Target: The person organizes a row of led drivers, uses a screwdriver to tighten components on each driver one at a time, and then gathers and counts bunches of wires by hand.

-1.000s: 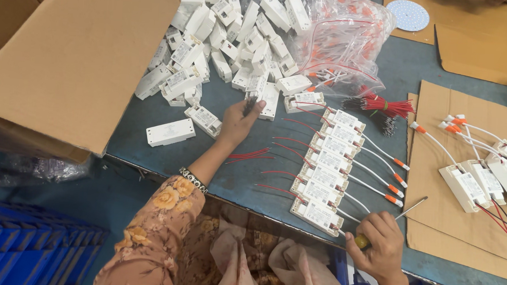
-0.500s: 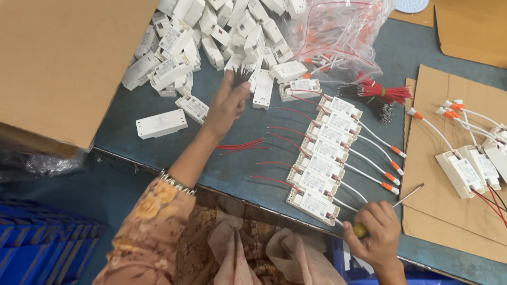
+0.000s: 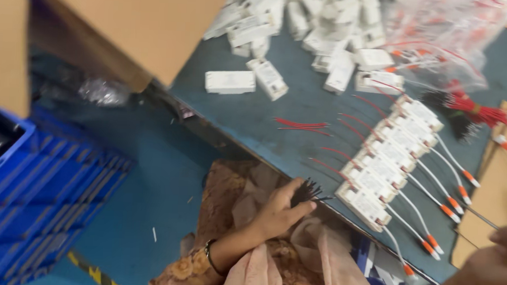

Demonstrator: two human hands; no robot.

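Black wires [image 3: 310, 190] sit bunched in the closed left hand [image 3: 282, 209] at the near table [image 3: 254, 117] edge, just beside a row of white boxes [image 3: 386, 160], while the blurred right hand's [image 3: 496, 267] grip cannot be told.

Bundle of short black wires [image 3: 308, 191] pinched in my left grip [image 3: 279, 212], ends fanned out past my fingertips, held low at the desk's [image 3: 266, 120] near edge, just beside the nearest white driver box [image 3: 363, 205] in the row.
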